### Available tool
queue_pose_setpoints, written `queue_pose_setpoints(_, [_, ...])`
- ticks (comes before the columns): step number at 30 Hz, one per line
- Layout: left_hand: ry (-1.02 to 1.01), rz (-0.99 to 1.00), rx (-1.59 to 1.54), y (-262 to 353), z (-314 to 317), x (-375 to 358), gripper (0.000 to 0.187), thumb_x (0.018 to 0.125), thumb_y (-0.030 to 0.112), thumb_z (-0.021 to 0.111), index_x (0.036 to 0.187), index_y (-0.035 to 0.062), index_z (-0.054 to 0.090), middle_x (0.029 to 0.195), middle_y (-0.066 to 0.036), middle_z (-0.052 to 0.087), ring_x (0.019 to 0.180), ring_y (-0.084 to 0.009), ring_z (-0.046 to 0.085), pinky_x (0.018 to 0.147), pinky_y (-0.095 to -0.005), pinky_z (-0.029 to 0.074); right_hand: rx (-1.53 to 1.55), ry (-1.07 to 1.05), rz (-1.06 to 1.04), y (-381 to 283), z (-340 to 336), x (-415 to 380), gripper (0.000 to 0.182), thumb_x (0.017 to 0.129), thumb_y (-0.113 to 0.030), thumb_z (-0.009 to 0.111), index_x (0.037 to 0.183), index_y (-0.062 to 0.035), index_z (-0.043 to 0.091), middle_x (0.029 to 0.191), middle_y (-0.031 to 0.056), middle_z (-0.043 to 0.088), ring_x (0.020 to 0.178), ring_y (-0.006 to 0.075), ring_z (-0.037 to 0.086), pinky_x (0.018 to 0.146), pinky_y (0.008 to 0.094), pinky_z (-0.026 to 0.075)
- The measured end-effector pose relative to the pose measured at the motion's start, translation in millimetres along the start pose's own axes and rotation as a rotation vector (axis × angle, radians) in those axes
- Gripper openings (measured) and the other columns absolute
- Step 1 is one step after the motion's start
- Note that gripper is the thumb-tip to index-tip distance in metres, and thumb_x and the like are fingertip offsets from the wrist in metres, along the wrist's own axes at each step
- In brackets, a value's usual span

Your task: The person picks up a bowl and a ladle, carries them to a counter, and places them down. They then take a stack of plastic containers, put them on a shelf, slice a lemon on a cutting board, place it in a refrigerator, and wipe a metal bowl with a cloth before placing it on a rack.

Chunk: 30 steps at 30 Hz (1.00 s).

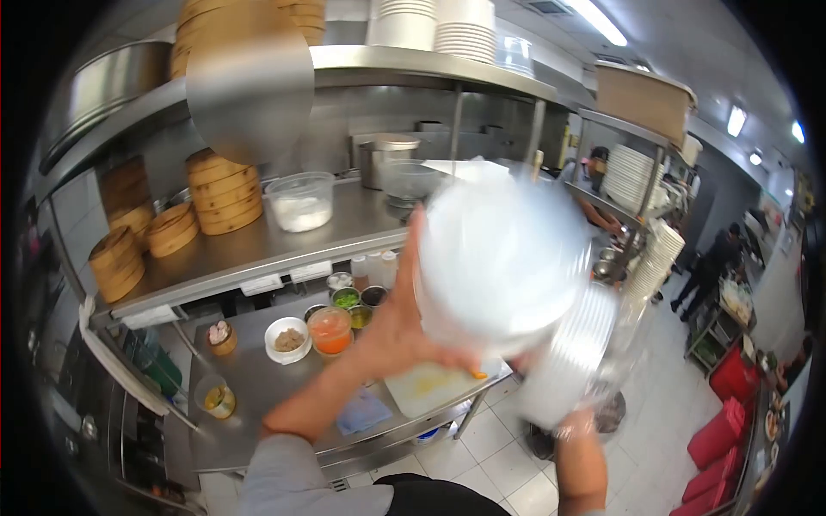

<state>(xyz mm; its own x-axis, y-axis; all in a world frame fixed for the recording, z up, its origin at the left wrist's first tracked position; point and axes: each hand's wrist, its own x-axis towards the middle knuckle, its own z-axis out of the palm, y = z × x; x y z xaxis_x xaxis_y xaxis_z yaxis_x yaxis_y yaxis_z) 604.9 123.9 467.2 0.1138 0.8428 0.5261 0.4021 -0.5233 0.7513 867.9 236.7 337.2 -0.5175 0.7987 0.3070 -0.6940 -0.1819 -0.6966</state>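
A large white round bowl [503, 258], smeared by motion, is held up in front of me, and my left hand [409, 322] is closed around its left side and underside. At its lower right is a ridged stack of white bowls [572, 344] with clear plastic wrap [619, 344] about it. My right hand [578, 426] is closed at the lower end of this wrapped stack, its fingers partly hidden by the plastic and blur. Below the left hand lies a white cutting board [430, 387] with yellow stains and an orange piece at its edge.
On the steel counter are an orange-filled tub [330, 331], a white bowl of brown food [287, 340], a blue cloth [363, 413] and small condiment pots. Bamboo steamers [222, 191] stand on the shelf, white bowl stacks [465, 33] above. A person [714, 267] stands far right, near red bins [718, 426].
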Motion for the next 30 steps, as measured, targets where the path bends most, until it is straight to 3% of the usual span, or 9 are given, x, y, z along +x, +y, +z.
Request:
queue_pose_setpoints(2, [0.290, 0.315, 0.070, 37, -38, 33, 0.137, 0.052, 0.043, 0.090, 0.147, 0.0037, -0.001, 0.143, -0.019, 0.027, 0.132, -0.0298, 0.031, 0.108, -0.0423, 0.031, -0.124, -0.320, -0.242, -37, 60, 74, 0.048, 0.093, -0.024, 0.054, 0.134, -0.0048, 0.040, 0.124, 0.0136, 0.054, 0.106, 0.0222, 0.057, 0.090, 0.0372, 0.049])
queue_pose_setpoints(6, [0.412, 0.610, 0.046, 100, -112, 90, 0.102, 0.068, 0.045, 0.080, 0.138, -0.0030, 0.023, 0.111, -0.019, 0.061, 0.103, -0.0261, 0.060, 0.089, -0.0347, 0.049, -0.395, -0.612, -0.601, -98, 175, 208, 0.051, 0.095, -0.036, 0.046, 0.137, -0.0077, 0.039, 0.130, 0.0094, 0.051, 0.114, 0.0209, 0.052, 0.095, 0.0376, 0.046])
queue_pose_setpoints(9, [0.415, 0.547, 0.145, 152, -137, 96, 0.095, 0.079, 0.048, 0.068, 0.144, 0.0000, 0.018, 0.143, -0.020, 0.035, 0.134, -0.0314, 0.032, 0.111, -0.0432, 0.026, -0.845, -0.548, -0.961, -112, 238, 282, 0.054, 0.097, -0.044, 0.039, 0.138, -0.0099, 0.038, 0.134, 0.0063, 0.048, 0.119, 0.0199, 0.049, 0.099, 0.0379, 0.043])
queue_pose_setpoints(11, [0.647, 0.594, 0.181, 145, -183, 137, 0.076, 0.084, 0.035, 0.067, 0.139, -0.0014, 0.028, 0.136, -0.018, 0.044, 0.125, -0.0283, 0.042, 0.106, -0.0389, 0.033, 0.150, -1.726, 0.022, -129, 288, 328, 0.053, 0.095, -0.046, 0.042, 0.134, -0.0093, 0.044, 0.130, 0.0078, 0.052, 0.116, 0.0219, 0.053, 0.093, 0.0398, 0.048])
queue_pose_setpoints(15, [0.702, 0.575, 0.270, 137, -242, 173, 0.076, 0.087, 0.035, 0.064, 0.142, 0.0012, 0.023, 0.137, -0.017, 0.043, 0.126, -0.0269, 0.041, 0.107, -0.0384, 0.032, 0.004, -1.210, -0.140, -125, 309, 340, 0.049, 0.096, -0.043, 0.041, 0.130, -0.0081, 0.046, 0.126, 0.0078, 0.054, 0.112, 0.0198, 0.054, 0.094, 0.0368, 0.048])
queue_pose_setpoints(21, [0.897, 0.188, 0.942, 115, -294, 210, 0.084, 0.079, 0.054, 0.064, 0.133, -0.0059, 0.040, 0.127, -0.022, 0.049, 0.120, -0.0298, 0.048, 0.102, -0.0395, 0.036, 0.307, -1.433, 0.224, -110, 222, 312, 0.044, 0.098, -0.037, 0.036, 0.127, -0.0062, 0.048, 0.117, 0.0091, 0.059, 0.108, 0.0184, 0.056, 0.098, 0.0346, 0.046])
queue_pose_setpoints(22, [1.021, 0.172, 1.062, 102, -301, 218, 0.069, 0.081, 0.049, 0.063, 0.125, -0.0038, 0.053, 0.114, -0.021, 0.061, 0.111, -0.0306, 0.056, 0.098, -0.0420, 0.041, 0.446, -0.776, 0.154, -107, 192, 287, 0.043, 0.099, -0.033, 0.037, 0.130, -0.0051, 0.046, 0.124, 0.0111, 0.055, 0.116, 0.0186, 0.052, 0.100, 0.0349, 0.044])
queue_pose_setpoints(25, [0.608, 0.389, 1.894, 74, -347, 223, 0.038, 0.097, 0.024, 0.042, 0.122, -0.0008, 0.057, 0.126, -0.026, 0.053, 0.119, -0.0333, 0.049, 0.104, -0.0401, 0.037, -0.227, -0.551, -0.375, -84, 68, 188, 0.056, 0.092, -0.022, 0.057, 0.140, -0.0040, 0.036, 0.136, 0.0101, 0.048, 0.120, 0.0213, 0.050, 0.099, 0.0379, 0.043])
queue_pose_setpoints(30, [0.819, 0.864, 1.308, 112, -153, 178, 0.042, 0.095, 0.026, 0.047, 0.127, 0.0000, 0.052, 0.132, -0.023, 0.047, 0.122, -0.0326, 0.046, 0.104, -0.0408, 0.035, -0.060, 0.233, 0.140, -30, -218, -16, 0.056, 0.087, -0.032, 0.064, 0.134, -0.0089, 0.045, 0.122, 0.0037, 0.056, 0.108, 0.0129, 0.057, 0.089, 0.0272, 0.048])
